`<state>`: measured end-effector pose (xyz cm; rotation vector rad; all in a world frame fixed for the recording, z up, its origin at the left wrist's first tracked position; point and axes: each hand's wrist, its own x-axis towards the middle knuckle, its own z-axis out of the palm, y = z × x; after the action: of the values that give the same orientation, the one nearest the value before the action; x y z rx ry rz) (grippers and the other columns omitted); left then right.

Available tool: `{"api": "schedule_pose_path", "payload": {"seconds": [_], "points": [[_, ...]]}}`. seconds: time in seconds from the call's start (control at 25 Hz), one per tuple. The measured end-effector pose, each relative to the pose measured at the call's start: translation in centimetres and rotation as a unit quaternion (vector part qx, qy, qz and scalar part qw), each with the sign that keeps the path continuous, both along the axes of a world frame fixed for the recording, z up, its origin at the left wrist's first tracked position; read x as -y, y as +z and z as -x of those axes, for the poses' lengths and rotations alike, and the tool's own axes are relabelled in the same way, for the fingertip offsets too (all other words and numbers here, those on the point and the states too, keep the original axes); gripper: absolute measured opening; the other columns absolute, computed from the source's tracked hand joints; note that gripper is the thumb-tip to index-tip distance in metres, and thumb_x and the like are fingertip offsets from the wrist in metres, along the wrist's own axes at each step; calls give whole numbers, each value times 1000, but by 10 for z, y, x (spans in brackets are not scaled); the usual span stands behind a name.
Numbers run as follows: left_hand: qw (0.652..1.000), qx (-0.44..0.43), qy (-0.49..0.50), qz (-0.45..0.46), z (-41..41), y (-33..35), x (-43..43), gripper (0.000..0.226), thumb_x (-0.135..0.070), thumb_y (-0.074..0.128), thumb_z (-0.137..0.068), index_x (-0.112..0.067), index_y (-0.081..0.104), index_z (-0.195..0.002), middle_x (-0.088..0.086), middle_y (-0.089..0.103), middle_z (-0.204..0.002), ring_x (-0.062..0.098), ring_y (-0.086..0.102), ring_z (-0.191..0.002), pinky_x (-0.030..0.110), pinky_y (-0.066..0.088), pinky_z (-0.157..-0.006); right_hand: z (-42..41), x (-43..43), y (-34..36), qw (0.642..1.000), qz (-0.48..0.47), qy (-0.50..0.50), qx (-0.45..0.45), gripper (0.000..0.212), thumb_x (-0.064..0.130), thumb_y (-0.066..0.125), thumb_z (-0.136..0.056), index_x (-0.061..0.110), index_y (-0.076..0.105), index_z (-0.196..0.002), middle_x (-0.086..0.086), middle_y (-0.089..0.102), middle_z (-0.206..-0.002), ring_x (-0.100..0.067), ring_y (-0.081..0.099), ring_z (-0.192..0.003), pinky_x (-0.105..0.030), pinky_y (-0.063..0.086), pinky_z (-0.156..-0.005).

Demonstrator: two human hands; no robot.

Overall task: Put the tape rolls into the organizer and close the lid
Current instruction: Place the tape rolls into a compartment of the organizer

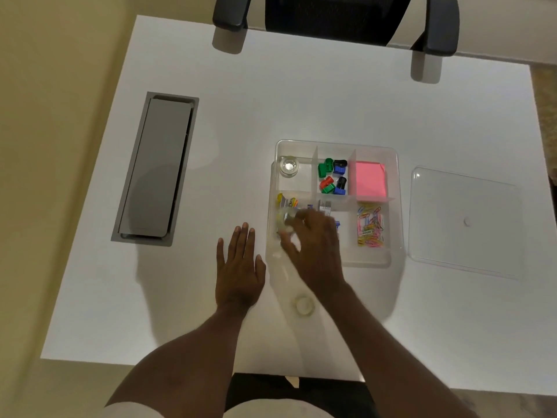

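Note:
A clear plastic organizer (394, 164) with several compartments sits on the white table. One clear tape roll (288, 166) lies in its far-left compartment. My right hand (316, 236) is over the near-left compartment, fingers closed on a second clear tape roll (284, 223). A third tape roll (303, 303) lies on the table in front of the organizer, beside my right forearm. My left hand (239, 267) rests flat on the table, fingers apart, just left of the organizer. The clear lid (464, 221) lies flat to the organizer's right.
Other compartments hold coloured sharpeners (333, 176), pink sticky notes (370, 178), paper clips (370, 226) and staples (325, 206). A grey cable tray (156, 168) is set into the table at the left. A black chair (334, 16) stands at the far edge.

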<state>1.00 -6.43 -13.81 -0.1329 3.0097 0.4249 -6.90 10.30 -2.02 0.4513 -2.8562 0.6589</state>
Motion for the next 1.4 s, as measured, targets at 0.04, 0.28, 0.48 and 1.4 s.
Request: {"api": "schedule_pose_path", "payload": {"seconds": [0.04,0.28,0.48,1.4], "points": [[1000,-5,1,-3,0,0,0,66,-40,31,-109,-18,19,-169,2,15,-179,19,10,-168,57,16,-134,23,-3,5,1000,4,-23,8,29,30,73,-88,14,67,-112,-7,64,-110,-19,52,-104,-34,47,-89],[1000,-3,3,-9,1,-1,1,66,-39,31,-108,-19,18,-170,2,15,-179,19,12,-167,57,16,-134,122,-15,8,995,-51,-51,74,15,23,69,-92,13,74,-102,-8,61,-101,-27,58,-95,-39,41,-88],[1000,-3,3,-7,0,-5,0,69,-39,35,-107,-20,16,-170,1,12,-180,19,10,-168,56,12,-135,155,-8,-10,978,-165,-36,118,20,23,61,-96,14,74,-108,-8,61,-105,-29,57,-99,-39,41,-91],[1000,-5,-1,12,1,-5,1,68,-39,33,-107,-18,17,-170,4,15,-179,21,12,-168,57,15,-134,109,-9,-18,986,-146,-61,50,13,18,57,-93,13,66,-100,-6,61,-100,-26,57,-95,-41,45,-86]]}}
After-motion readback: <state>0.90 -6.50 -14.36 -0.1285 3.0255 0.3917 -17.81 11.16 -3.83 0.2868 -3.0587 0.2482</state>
